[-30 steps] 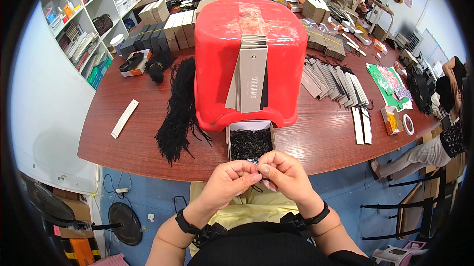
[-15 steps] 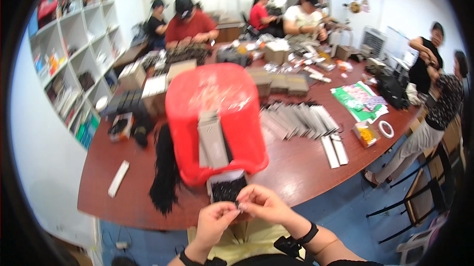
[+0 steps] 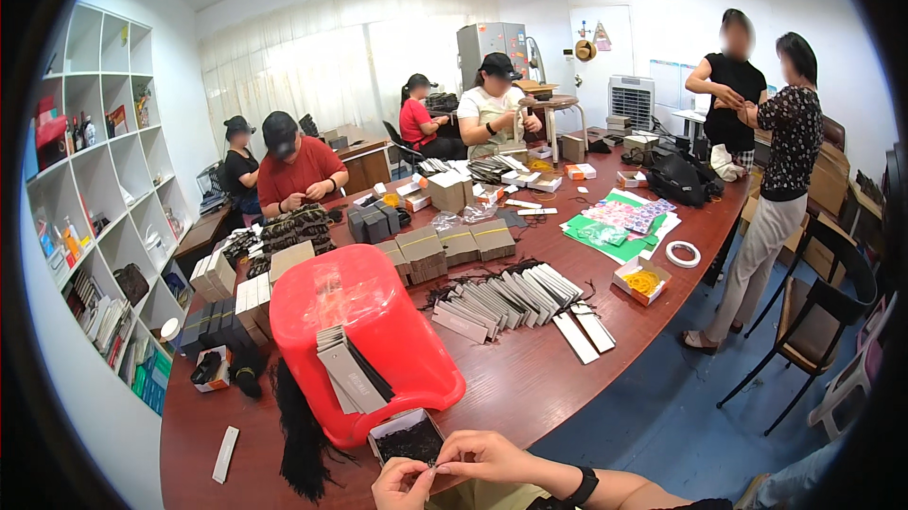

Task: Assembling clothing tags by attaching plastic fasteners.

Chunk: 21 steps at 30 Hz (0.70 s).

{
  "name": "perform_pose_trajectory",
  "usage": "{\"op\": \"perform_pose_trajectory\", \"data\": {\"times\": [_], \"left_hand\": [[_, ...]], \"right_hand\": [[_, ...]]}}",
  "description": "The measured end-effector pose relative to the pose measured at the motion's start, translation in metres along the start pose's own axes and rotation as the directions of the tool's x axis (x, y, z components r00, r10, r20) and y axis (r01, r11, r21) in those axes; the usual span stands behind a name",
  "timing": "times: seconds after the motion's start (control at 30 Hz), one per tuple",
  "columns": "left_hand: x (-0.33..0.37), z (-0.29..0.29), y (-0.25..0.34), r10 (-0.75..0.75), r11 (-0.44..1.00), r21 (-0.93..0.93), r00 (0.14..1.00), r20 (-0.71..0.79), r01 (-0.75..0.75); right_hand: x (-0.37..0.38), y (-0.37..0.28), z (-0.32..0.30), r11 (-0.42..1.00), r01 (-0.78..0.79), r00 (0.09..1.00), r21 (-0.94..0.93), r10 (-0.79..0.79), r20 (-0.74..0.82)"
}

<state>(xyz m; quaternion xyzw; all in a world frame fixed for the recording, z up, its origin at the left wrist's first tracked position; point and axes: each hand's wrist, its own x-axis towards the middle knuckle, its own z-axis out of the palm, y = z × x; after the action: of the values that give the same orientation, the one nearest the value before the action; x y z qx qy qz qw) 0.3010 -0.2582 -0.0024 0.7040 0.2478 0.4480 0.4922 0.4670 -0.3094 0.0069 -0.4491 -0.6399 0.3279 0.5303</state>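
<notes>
My left hand (image 3: 402,483) and my right hand (image 3: 484,458) meet at the table's near edge, fingertips pinched together. Between them is a tiny dark piece, too small to name. Just beyond them sits an open white box (image 3: 395,421) filled with small black pieces. A red plastic stool (image 3: 416,344) stands behind the box, clear tape across its top. Resting against the stool is a stack of grey card tags (image 3: 352,379). To its left a bundle of black cords (image 3: 301,439) hangs down onto the table.
A fanned row of grey tags (image 3: 511,307) lies right of the stool, near two white strips (image 3: 577,335). Banded card stacks (image 3: 421,255) stand behind. A box of yellow rubber bands (image 3: 643,281) and a tape roll (image 3: 683,254) lie farther right. Several people work or stand around.
The view has tilted up and turned right, so the table things sit lower and farther left. Both hands stay pinched together near the box.
</notes>
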Motion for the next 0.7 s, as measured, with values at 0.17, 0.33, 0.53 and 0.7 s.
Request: {"op": "perform_pose_trajectory", "data": {"times": [0.17,0.33,0.53,0.7], "left_hand": [[0.002,0.005,0.009,-0.128,0.982,-0.137,0.992,0.020,0.129],[-0.005,0.003,0.010,-0.137,0.980,-0.140,0.990,0.019,0.139],[-0.009,0.002,0.002,-0.061,0.997,-0.050,0.997,0.045,0.063],[-0.005,0.002,0.004,-0.083,0.996,-0.033,0.996,0.042,0.084]], "right_hand": [[0.000,0.001,-0.002,0.998,-0.004,0.999,0.059,0.006,-0.039],[-0.004,0.003,0.000,0.995,-0.001,1.000,0.100,0.000,0.010],[-0.011,0.005,-0.002,0.992,-0.061,0.997,0.110,0.056,0.045],[-0.009,-0.016,-0.009,0.997,-0.069,0.998,0.027,0.069,-0.001]]}}
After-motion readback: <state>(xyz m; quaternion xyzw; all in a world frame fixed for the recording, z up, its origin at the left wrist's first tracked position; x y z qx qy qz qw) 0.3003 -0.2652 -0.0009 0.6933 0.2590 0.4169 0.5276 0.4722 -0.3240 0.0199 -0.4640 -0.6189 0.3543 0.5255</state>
